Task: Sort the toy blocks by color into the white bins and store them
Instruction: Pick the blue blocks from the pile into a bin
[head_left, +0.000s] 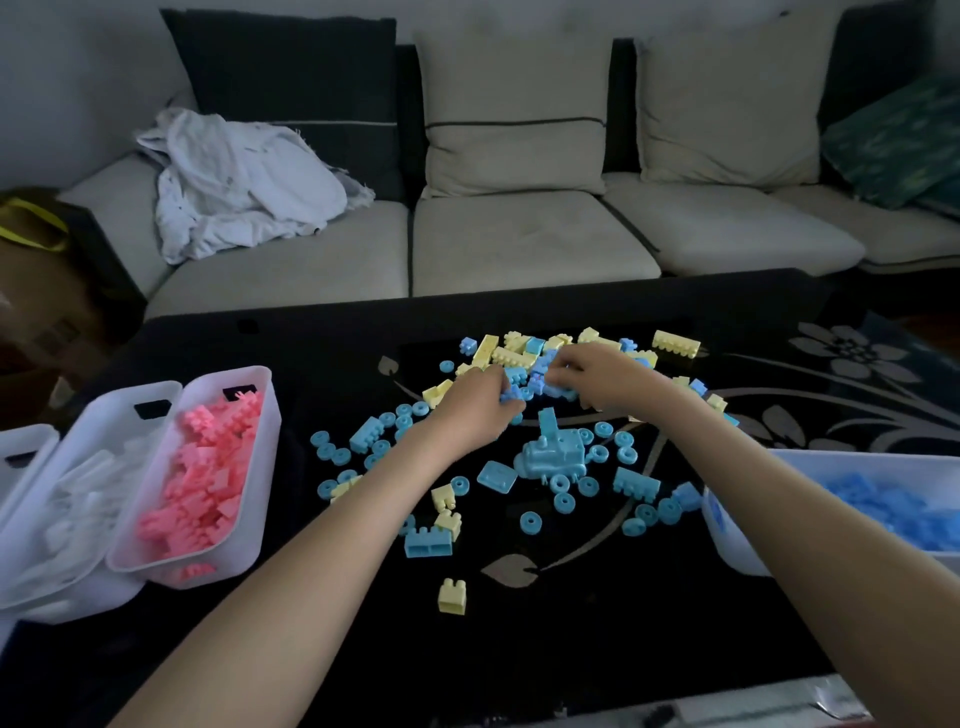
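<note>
Sofa (519, 234) across the back, crumpled white cloth (239, 182) on its left seat. Black glass bench (571, 623) in front carries everything. Three white bins: pink-block bin (197, 478) at left, full of pink pieces; white-block bin (78, 499) touching its left side; blue-block bin (841, 509) at right edge, partly cut off by the frame, under the right forearm. Loose pile of blue and yellow blocks (524, 441) spread over bench centre, denser at the far side. Blue toy train (553, 454) sits mid-pile with ring-shaped blue wheels around it. Lone yellow brick (452, 596) nearest the camera, apart from the rest. Left hand (478, 400) curled, grip closed on small blue pieces at the far cluster. Right hand (597, 376) just beside it, fingers down in the same cluster, grip on blue pieces; exact count hidden under the fingers.
</note>
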